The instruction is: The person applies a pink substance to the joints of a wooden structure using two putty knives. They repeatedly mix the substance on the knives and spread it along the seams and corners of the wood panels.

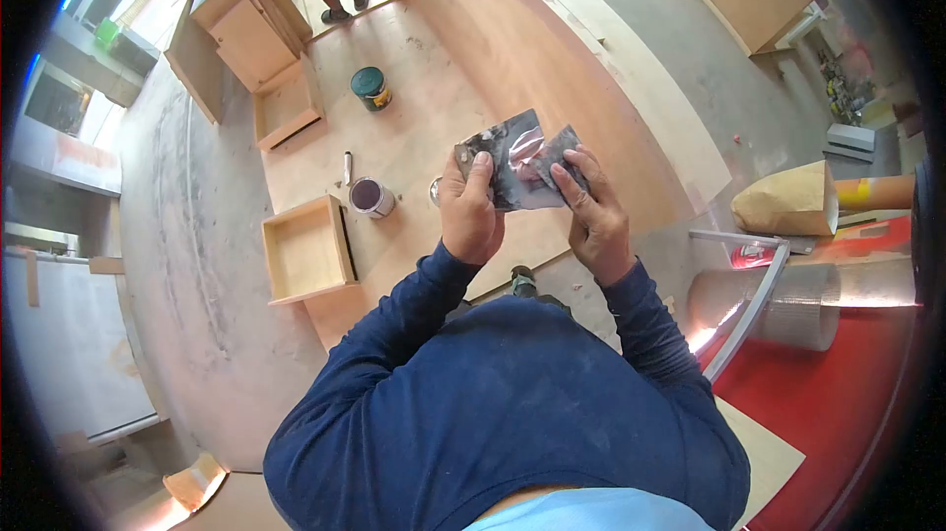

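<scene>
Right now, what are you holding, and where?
The left hand holds a dark sheet by its left side; the right hand, a smaller piece by its right.

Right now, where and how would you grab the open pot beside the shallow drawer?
I'd grip the open pot around its outer wall, below the rim, coming from the person's right. It looks round and stands upright, mouth up, and the drawer crowds its left side nearer the body. Fingers are best kept out of the dark inside.

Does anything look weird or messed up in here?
The wooden drawer looks out of place: it lies on the floor, away from the cabinet. The right hand looks smudged too, with whitish marks on its fingers. No clear spill shows.
</scene>
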The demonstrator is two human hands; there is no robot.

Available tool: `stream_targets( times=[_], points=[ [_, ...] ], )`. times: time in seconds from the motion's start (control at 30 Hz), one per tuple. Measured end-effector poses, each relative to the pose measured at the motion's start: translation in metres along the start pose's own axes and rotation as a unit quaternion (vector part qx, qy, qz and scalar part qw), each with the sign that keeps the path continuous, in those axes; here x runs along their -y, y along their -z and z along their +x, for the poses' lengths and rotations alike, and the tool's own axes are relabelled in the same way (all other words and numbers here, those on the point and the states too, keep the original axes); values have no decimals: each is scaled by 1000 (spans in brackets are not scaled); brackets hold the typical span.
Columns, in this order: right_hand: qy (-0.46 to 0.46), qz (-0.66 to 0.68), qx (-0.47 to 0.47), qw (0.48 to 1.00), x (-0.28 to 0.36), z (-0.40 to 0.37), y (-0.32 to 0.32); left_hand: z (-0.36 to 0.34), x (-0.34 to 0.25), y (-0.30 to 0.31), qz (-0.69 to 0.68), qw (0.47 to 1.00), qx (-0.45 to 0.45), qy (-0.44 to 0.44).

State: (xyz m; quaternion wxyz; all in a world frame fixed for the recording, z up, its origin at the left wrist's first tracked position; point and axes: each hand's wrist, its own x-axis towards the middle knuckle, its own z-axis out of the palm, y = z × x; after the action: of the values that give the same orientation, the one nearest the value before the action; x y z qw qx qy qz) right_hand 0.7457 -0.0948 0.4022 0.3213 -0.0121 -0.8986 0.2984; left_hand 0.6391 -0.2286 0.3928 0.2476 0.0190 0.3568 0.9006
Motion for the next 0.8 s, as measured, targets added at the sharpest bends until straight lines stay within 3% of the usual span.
stream_targets(
  times=[0.07,0.13,0.17,0.23,0.3,0.33,0.43,0.53,0.6,0.63,0.7,0.73,0.8],
  points=[
    [-51,42,-3,998,-19,-11,-4,6,3,11,8,1000,4,-11],
    [-82,-57,96,990,-50,-37,-5,12,3,21,34,999,14,-24],
    [-78,-58,94,991,-64,-51,-7,14,3,26,42,998,19,-34],
    [-172,-8,-18,985,-89,-69,-9,15,2,34,51,996,28,-71],
    [-341,184,-92,917,-98,-74,-13,15,2,37,65,990,47,-114],
    [-378,255,-128,881,-100,-80,-16,10,-4,29,121,981,44,-147],
    [-484,381,-231,753,-96,-99,-29,18,21,71,85,994,24,-62],
    [-460,411,-235,751,-98,-128,-47,-2,9,65,70,994,46,-71],
    [-527,479,-205,672,-82,-132,-52,-7,8,68,22,999,14,-35],
    [-521,481,-207,674,-83,-136,-57,-6,10,78,21,999,20,-39],
    [-527,538,-175,635,-77,-134,-64,-2,4,85,144,987,21,-74],
    [-522,546,-177,631,-74,-133,-66,-2,5,85,60,998,3,-32],
    [-521,559,-177,620,-73,-124,-66,-1,6,94,85,995,0,-54]
  ],
)
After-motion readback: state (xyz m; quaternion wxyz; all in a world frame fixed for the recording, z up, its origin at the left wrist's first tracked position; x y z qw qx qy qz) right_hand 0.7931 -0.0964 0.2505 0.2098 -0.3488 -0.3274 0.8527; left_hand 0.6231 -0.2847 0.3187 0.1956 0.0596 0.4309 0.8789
